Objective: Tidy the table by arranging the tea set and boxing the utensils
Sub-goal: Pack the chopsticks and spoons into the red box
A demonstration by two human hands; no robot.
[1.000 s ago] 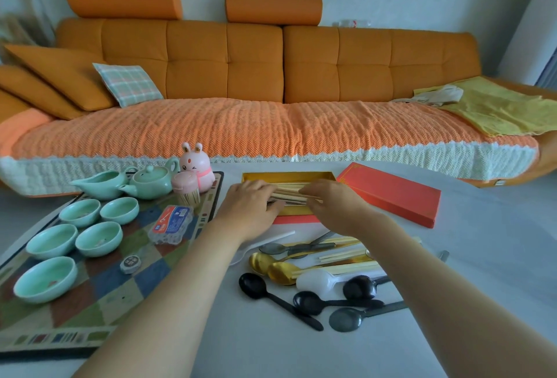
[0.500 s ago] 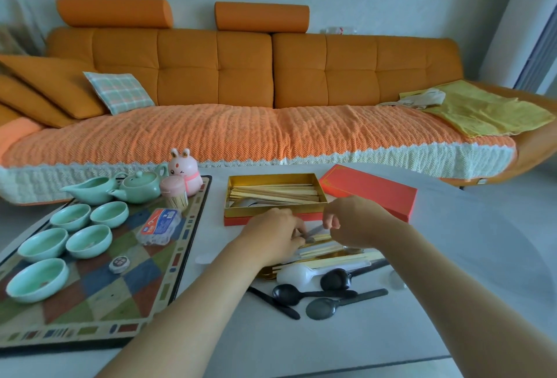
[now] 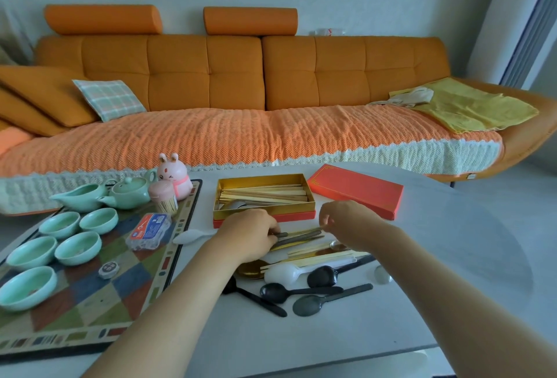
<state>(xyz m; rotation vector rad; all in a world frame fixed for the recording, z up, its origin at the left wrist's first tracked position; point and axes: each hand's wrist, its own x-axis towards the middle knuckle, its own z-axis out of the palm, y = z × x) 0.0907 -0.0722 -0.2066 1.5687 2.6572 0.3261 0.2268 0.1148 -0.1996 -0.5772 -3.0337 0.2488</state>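
My left hand grips dark-handled utensils at their near end, just in front of the gold-lined box. My right hand hovers with curled fingertips pinching the far end of those handles. The box holds wooden chopsticks and a silver spoon. Its red lid lies to the right. Below my hands lies a pile of black spoons, a white spoon, a gold spoon and loose chopsticks. The teal teapot, pitcher and several cups stand on the patterned mat.
A pink rabbit figure, a toothpick holder, a small plastic box and a round token also sit on the mat. Another white spoon lies beside it. An orange sofa runs behind the table.
Both hands came back from the box to the utensil pile. The left hand now holds dark-handled utensils, and the chopsticks lie in the box.
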